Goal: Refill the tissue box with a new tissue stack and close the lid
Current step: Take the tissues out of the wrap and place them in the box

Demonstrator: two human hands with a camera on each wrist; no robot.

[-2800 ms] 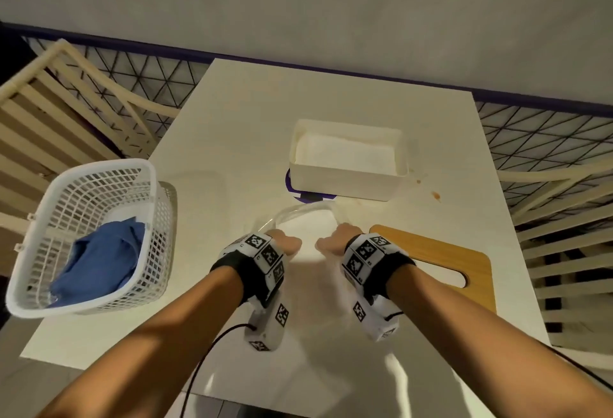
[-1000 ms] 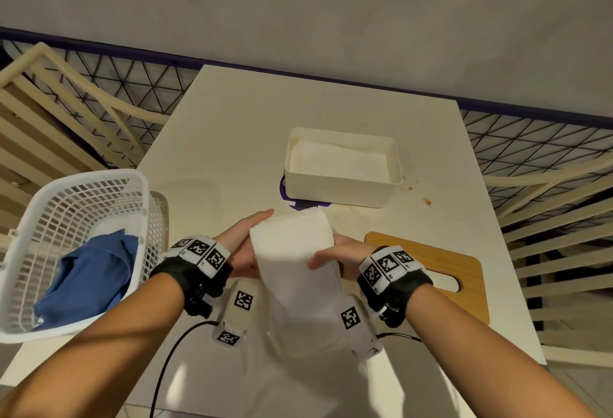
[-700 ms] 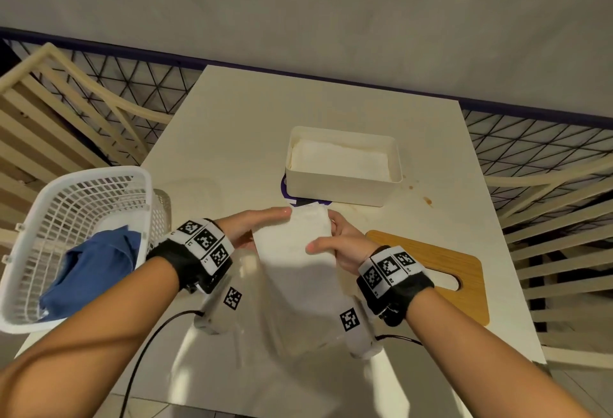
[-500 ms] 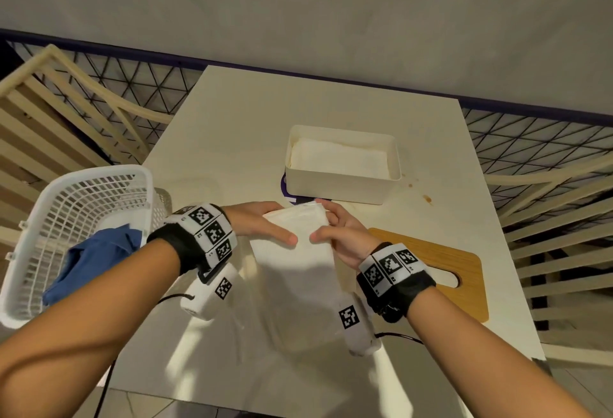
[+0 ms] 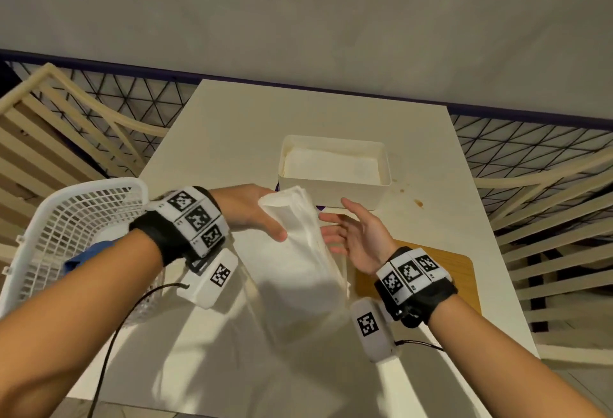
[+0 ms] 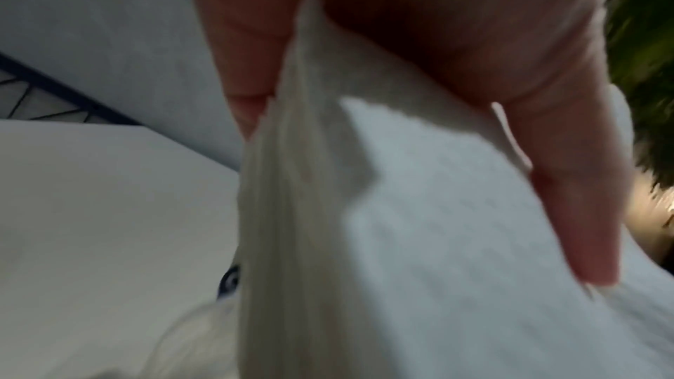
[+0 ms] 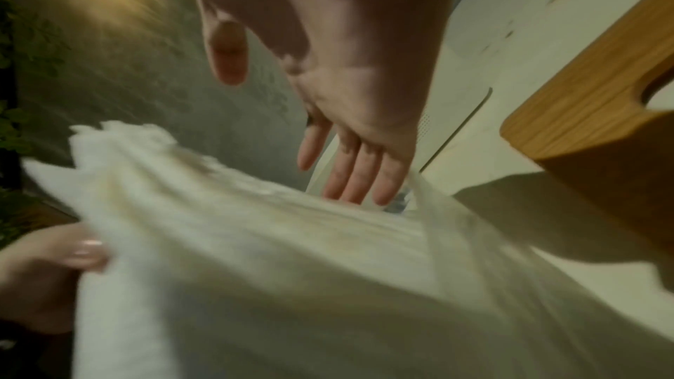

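White tissue stack [image 5: 295, 245] was gripped in the left hand [image 5: 248, 210] above the table [image 5: 232, 126], right hand [image 5: 356, 235] spread beside it. Short of the open tissue box [image 5: 331, 187]; wooden lid [image 5: 441, 271] not yet fitted.

I seem to be at home, in a lived-in room: a plain white surface [image 5: 238, 126] pushed against a bare grey wall [image 5: 298, 19], a white laundry basket [image 5: 66, 218] with blue cloth [image 5: 89, 253] at my left, slatted wooden frames [image 5: 49, 139] on both sides, a wooden board [image 5: 461, 271] nearby.
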